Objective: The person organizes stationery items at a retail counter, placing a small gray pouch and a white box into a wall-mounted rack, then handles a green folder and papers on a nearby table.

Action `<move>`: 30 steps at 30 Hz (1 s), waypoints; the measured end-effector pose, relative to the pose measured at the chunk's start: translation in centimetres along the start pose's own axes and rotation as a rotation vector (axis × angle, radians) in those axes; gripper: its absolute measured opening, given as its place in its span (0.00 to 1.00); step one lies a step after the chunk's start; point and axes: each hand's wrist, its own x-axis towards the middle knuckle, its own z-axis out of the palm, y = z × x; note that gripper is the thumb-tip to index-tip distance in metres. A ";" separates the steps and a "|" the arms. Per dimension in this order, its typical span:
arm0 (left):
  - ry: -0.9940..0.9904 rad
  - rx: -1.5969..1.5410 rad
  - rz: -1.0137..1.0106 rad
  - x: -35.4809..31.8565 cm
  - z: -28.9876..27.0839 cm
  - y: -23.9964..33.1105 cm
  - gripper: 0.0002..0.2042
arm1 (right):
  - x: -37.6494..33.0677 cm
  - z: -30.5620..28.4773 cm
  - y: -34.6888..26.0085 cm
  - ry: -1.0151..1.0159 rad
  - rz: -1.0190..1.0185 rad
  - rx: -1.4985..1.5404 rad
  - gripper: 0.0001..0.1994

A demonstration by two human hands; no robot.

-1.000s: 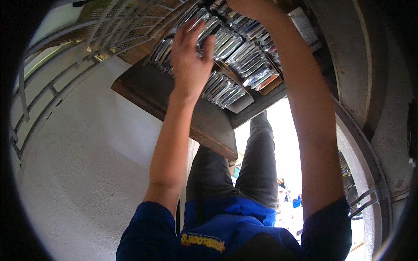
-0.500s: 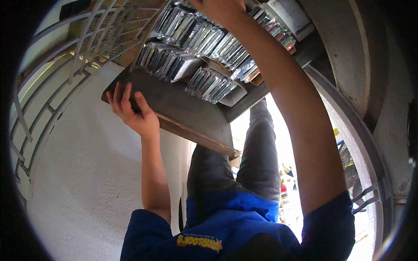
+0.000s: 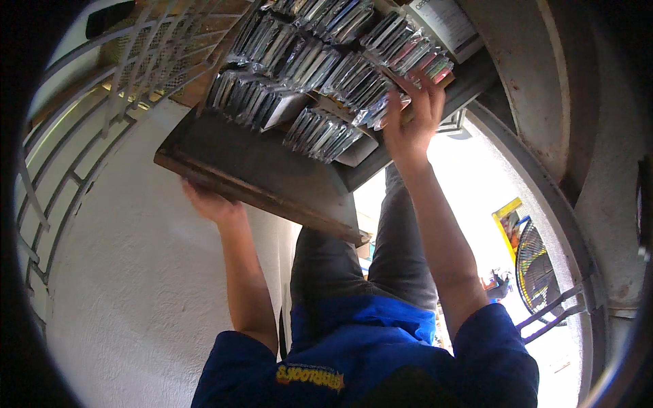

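Rows of thin flat packets point(image 3: 299, 61) in clear shiny wrap stand on edge in cardboard boxes on a dark wooden shelf board point(image 3: 252, 153). My right hand point(image 3: 413, 129) is over the right end of the rows, its fingers apart and next to the packets there. Nothing shows held in it. My left hand point(image 3: 214, 204) is at the front edge of the board, low on its left side. The board's edge hides part of its fingers, and the rest is blurred, so its grip is unclear.
A white box point(image 3: 442, 24) stands behind the packets. Metal bars point(image 3: 81, 173) curve along the left, beside a white wall point(image 3: 136, 258). On the right are a grey metal frame point(image 3: 544, 183) and a black fan point(image 3: 534, 265). My legs point(image 3: 401, 231) are below the board.
My right hand has come down and back from the far rows to the right end of the packets. My left hand has dropped from above the board to its front edge.
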 end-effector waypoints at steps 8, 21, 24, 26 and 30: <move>-0.845 -0.805 -0.274 -1.2 -1.2 -10.1 0.30 | -16.4 -11.7 2.9 -0.430 0.550 0.019 0.04; -0.770 -0.950 -0.532 -2.5 4.3 -6.0 0.25 | -18.6 -13.9 5.1 -0.519 0.622 -0.060 0.05; -0.714 -0.950 -0.499 -3.0 9.6 -5.2 0.24 | -18.6 -14.5 6.2 -0.487 0.663 -0.036 0.05; -0.668 -0.942 -0.510 -3.3 13.6 -4.7 0.24 | -18.7 -14.8 6.5 -0.473 0.704 -0.052 0.05; -0.592 -0.918 -0.577 -4.1 22.0 -3.0 0.22 | -19.1 -14.7 5.9 -0.464 0.714 -0.092 0.06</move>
